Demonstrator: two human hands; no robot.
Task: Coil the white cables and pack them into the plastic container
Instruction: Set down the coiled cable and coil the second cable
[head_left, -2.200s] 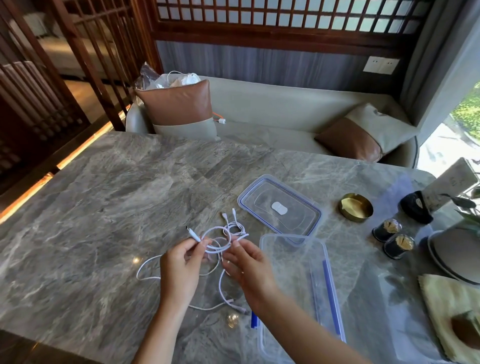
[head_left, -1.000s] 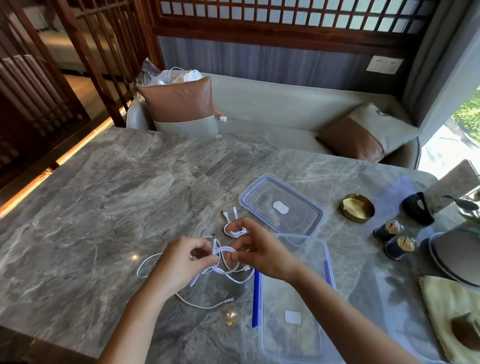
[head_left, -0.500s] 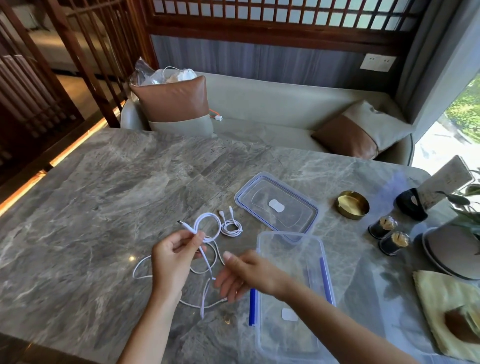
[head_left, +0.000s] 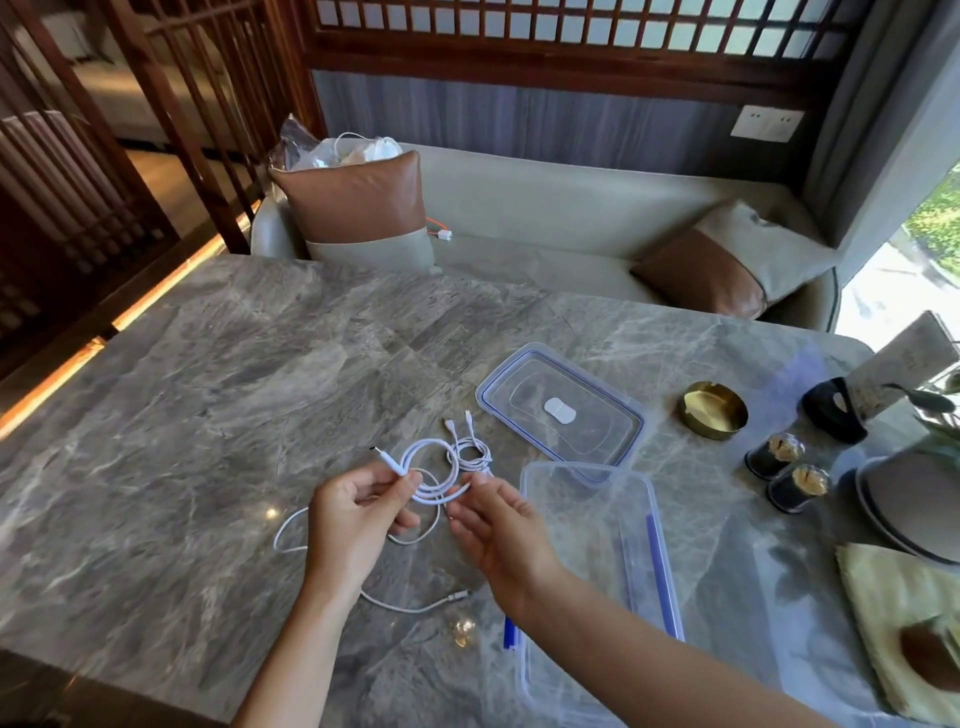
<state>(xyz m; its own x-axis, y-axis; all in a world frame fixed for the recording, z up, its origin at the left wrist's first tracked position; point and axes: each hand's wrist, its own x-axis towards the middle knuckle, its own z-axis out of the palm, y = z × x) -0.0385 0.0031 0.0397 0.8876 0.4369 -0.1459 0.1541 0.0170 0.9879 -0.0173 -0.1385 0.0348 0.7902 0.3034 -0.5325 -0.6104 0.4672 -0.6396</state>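
Note:
My left hand (head_left: 358, 514) pinches a white cable (head_left: 434, 470) that is wound into a few loops just above the marble table (head_left: 208, 395). One plug end sticks up to the left of the loops. My right hand (head_left: 496, 530) holds the same cable at the loops' lower right. A second, small coiled white cable (head_left: 474, 453) lies on the table behind them. Another loose white cable (head_left: 415, 605) trails on the table under my hands. The clear plastic container (head_left: 639, 525) stands open to the right of my hands, with nothing visible inside.
The container's lid (head_left: 561, 410) lies behind it. A brass dish (head_left: 714, 408), two small jars (head_left: 787, 470), a black holder (head_left: 834, 410), a grey plate (head_left: 904, 499) and a yellow cloth (head_left: 898, 613) crowd the right side. A sofa with cushions (head_left: 363, 202) stands behind the table.
My right hand came back up from the table to the cable, and the loops in my left hand have grown as more cable was wound on.

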